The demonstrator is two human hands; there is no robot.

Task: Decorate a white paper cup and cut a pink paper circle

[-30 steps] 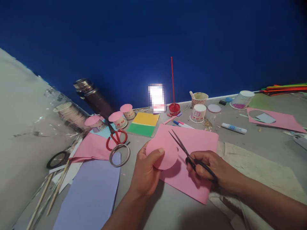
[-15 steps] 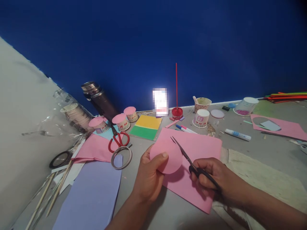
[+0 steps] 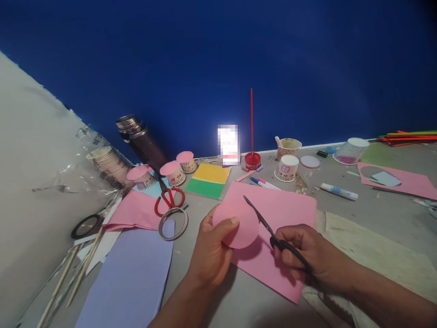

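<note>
My left hand (image 3: 214, 246) pinches a round pink paper disc (image 3: 241, 216), thumb on its face and fingers behind. Black-handled scissors (image 3: 264, 222) sit in my right hand (image 3: 302, 253), fingers through the loops. Their blades look closed and lie along the disc's upper right edge. Beneath both hands is a large pink paper sheet (image 3: 290, 205) on the grey table. To the left, red-handled scissors (image 3: 169, 198) rest beside a roll of tape (image 3: 173, 224).
Behind stand decorated paper cups with pink tops (image 3: 172, 174), a dark flask (image 3: 143, 143) and a yellow and green pack (image 3: 208, 181). A white cup (image 3: 287, 168), a glue stick (image 3: 339, 192) and a beige cloth (image 3: 372, 255) are to the right. Purple paper (image 3: 126, 278) lies left.
The scissors now look closed, their tips together, where a narrow gap showed before. Both hands stay almost in the same place, with the disc still in the left.
</note>
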